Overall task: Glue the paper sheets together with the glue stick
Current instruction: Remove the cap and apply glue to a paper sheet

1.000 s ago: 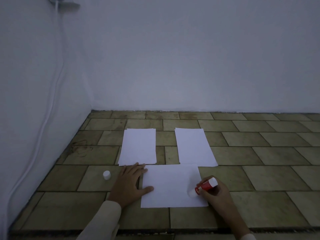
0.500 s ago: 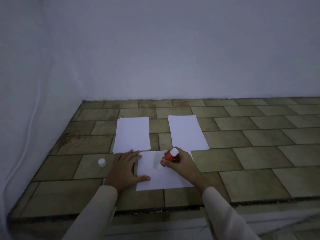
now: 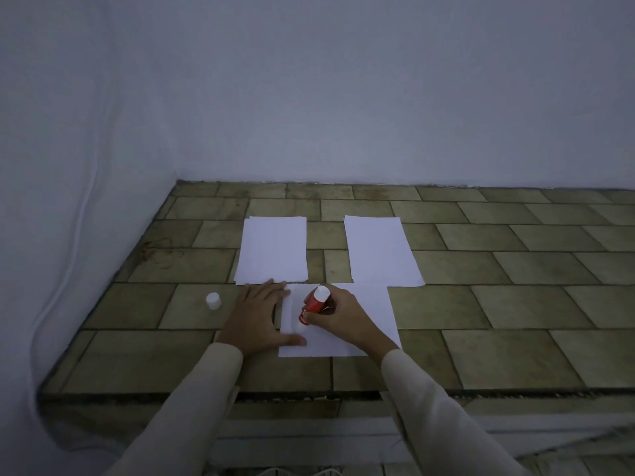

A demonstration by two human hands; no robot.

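Three white paper sheets lie on a tiled ledge. The nearest sheet (image 3: 371, 314) lies crosswise in front of me. My left hand (image 3: 257, 317) presses flat on its left edge, fingers spread. My right hand (image 3: 340, 314) grips a red glue stick (image 3: 314, 305), tilted, with its white glue tip down on the left part of that sheet. Behind lie a left sheet (image 3: 273, 250) and a right sheet (image 3: 379, 250), side by side with a gap between them. The glue stick's white cap (image 3: 213, 300) stands on the tiles left of my left hand.
The tiled ledge (image 3: 498, 304) ends at a front edge just below my forearms. White walls close it at the back and on the left, where a white cable (image 3: 74, 255) runs down the wall.
My right hand has carried the glue stick from the near sheet's right side to its top middle and then to its left part. My left hand stays pressed on the sheet.
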